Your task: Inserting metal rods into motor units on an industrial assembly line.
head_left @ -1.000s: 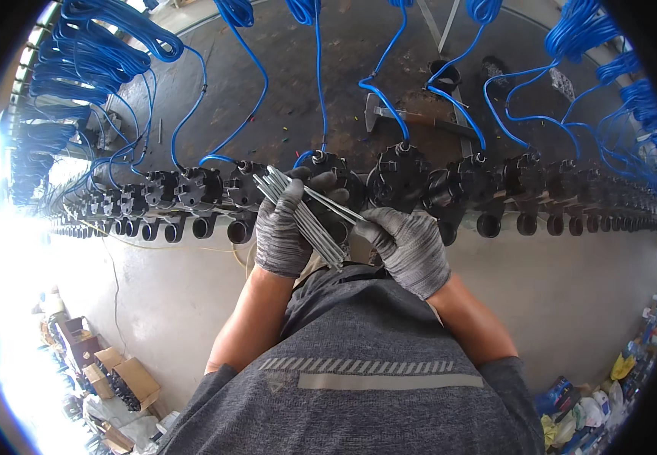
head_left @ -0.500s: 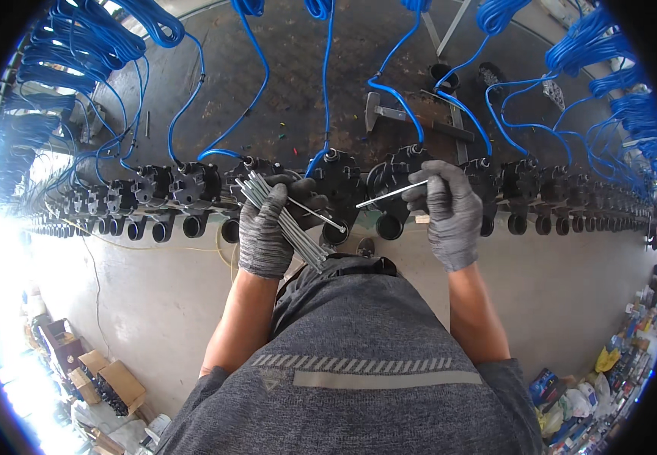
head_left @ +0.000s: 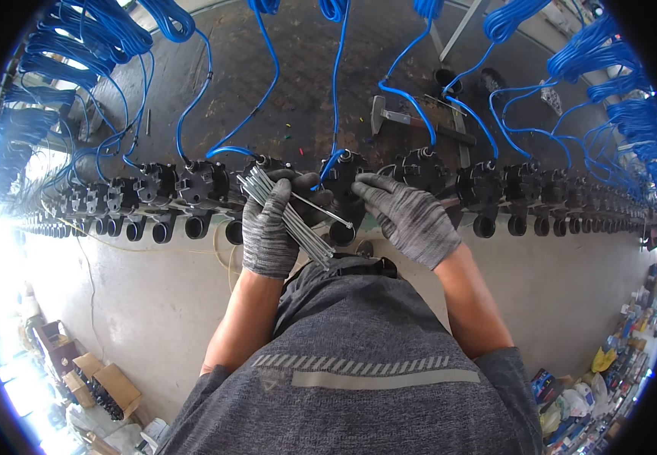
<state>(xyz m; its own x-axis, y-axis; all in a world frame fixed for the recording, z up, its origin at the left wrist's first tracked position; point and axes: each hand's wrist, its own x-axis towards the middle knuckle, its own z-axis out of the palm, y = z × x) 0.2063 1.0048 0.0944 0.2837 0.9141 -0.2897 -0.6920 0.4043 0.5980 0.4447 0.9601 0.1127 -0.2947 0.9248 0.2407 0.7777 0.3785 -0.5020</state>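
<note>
My left hand, in a grey knit glove, is closed around a bundle of long thin metal bolts. One bolt sticks out apart from the bundle, its head toward the right. Just right of it, my gloved right hand reaches in with fingers together, their tips against the black housing in front of me. Whatever those fingertips pinch is hidden; no bolt shows in that hand. A blue cable runs from the top of this housing.
More black housings with round openings line the bench edge on both sides. Coiled blue cables hang beyond. On the dark bench lie a hammer and a black cup. Cardboard boxes stand on the floor at lower left.
My right hand has moved left, from holding a bolt in the air to the middle housing. That bolt is out of sight now. My left hand keeps its bundle, nearly unmoved.
</note>
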